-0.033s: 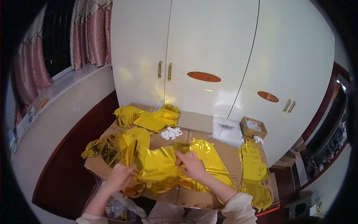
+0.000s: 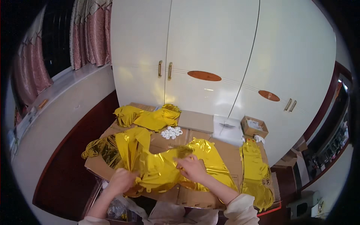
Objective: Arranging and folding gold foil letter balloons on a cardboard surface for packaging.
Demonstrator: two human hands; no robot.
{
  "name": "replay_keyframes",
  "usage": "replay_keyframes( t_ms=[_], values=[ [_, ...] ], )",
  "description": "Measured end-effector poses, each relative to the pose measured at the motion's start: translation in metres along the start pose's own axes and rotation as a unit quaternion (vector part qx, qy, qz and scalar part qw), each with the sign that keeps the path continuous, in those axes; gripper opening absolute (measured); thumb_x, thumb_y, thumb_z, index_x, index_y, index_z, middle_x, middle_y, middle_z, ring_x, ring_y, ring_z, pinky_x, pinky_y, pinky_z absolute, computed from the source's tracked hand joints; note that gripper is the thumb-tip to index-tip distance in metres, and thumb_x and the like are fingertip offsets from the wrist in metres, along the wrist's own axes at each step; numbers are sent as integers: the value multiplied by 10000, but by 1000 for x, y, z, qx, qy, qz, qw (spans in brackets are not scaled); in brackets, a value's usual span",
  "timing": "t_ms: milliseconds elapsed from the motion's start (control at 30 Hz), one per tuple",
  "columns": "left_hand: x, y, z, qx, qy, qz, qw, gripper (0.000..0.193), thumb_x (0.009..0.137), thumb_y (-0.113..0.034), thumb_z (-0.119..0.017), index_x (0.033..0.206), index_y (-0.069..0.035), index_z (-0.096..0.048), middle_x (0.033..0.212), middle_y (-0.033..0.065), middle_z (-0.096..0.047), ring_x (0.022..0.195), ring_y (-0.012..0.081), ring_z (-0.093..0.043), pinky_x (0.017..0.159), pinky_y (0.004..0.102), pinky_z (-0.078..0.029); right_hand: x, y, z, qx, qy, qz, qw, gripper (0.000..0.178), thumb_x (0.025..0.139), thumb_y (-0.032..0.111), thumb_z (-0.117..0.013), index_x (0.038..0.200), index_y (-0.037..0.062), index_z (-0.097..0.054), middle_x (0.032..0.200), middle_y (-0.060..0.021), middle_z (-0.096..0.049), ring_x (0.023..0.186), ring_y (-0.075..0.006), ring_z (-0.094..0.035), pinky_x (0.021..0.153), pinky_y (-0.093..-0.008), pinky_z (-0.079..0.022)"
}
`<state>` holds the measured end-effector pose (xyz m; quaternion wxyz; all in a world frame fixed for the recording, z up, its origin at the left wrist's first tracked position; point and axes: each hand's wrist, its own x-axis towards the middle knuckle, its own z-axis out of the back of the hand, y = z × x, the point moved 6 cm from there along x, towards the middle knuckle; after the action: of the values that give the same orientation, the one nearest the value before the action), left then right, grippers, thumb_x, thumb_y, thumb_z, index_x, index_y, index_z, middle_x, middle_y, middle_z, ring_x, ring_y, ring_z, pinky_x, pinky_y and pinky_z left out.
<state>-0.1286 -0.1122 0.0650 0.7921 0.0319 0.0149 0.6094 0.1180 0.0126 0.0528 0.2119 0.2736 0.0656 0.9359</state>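
Note:
A flat, crinkled gold foil balloon (image 2: 159, 168) is stretched between my two hands over a cardboard-covered surface (image 2: 161, 143). My left hand (image 2: 123, 180) is closed on its left side, where the foil bunches into folds. With fingers curled in a pinch, my right hand (image 2: 192, 167) grips the upper right edge. Beneath and beside the held piece lie more gold foil balloons: one spread (image 2: 207, 153) behind my right hand, another folded (image 2: 106, 148) at the left with a darker, mirror-like sheen. Where one piece ends and another begins, I cannot tell.
More gold foil (image 2: 153, 118) lies at the back left, and a long piece (image 2: 255, 172) at the right edge. A cluster of small white rings (image 2: 171, 132), a white plastic sheet (image 2: 228, 130) and a small cardboard box (image 2: 254, 126) sit near the white wardrobe (image 2: 210, 37).
The foil between my hands has dropped lower and its folds have shifted. My left hand has moved slightly down, and my right hand slightly lower too.

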Motion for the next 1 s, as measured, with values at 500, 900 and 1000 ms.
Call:
replay_keyframes(
  t_ms=[500, 900, 1000],
  values=[
    [-29, 28, -52, -113, -241, -36, 963, 204, 639, 23, -664, 825, -54, -691, 828, 99, -574, 870, 319, -567, 800, 430, -444, -289, -63, 133, -57, -21, -398, 915, 536, 873, 352, -672, 1297, 41, -571, 1368, -175, -538, 1292, -354, -477, 1084, -463, -366],
    [12, 8, -18, -109, -93, -57, 988, 286, 703, 70, -618, 953, -38, -706, 1028, 121, -642, 1022, 353, -579, 913, 451, -461, -362, -88, 114, -52, -168, -429, 886, 342, 855, 249, -706, 1111, 22, -698, 1164, -159, -676, 1165, -340, -601, 979, -438, -468],
    [37, -35, 18, -117, -191, -113, 968, 234, 702, 24, -625, 906, -65, -698, 973, 107, -659, 1011, 308, -604, 907, 414, -460, -364, -97, 116, -2, -197, -510, 837, 175, 837, 121, -723, 956, -6, -712, 907, -112, -718, 882, -220, -683, 789, -325, -518]
  ],
)
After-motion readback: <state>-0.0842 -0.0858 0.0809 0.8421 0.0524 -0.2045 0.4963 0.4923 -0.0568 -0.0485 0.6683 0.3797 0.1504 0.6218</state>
